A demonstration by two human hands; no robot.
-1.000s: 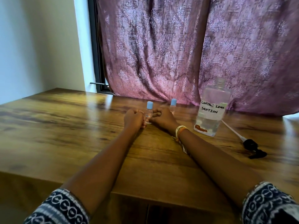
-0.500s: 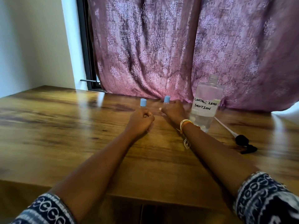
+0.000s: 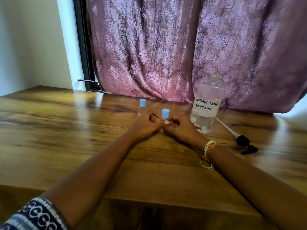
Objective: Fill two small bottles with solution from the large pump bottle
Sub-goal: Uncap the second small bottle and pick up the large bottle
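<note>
Two small clear bottles with blue caps stand on the wooden table [image 3: 66,130]. The nearer small bottle [image 3: 165,113] stands between my two hands, and only its cap and neck show. My left hand [image 3: 146,124] is curled against its left side, with the thumb tip at its base. My right hand [image 3: 180,127] curls around its right side. The farther small bottle [image 3: 142,106] stands just behind my left hand's knuckles, its lower part hidden. The large bottle [image 3: 207,105], labelled "Contact Lens Solution", stands upright to the right with an open neck and holds a little clear liquid.
The black pump head with its white tube [image 3: 244,143] lies on the table to the right of the large bottle. A pink patterned curtain [image 3: 166,55] hangs along the table's back edge. The table's front edge runs under my forearms.
The right-hand small bottle has come nearer, from beside the curtain to between my hands. My left hand has moved from the other small bottle to this one.
</note>
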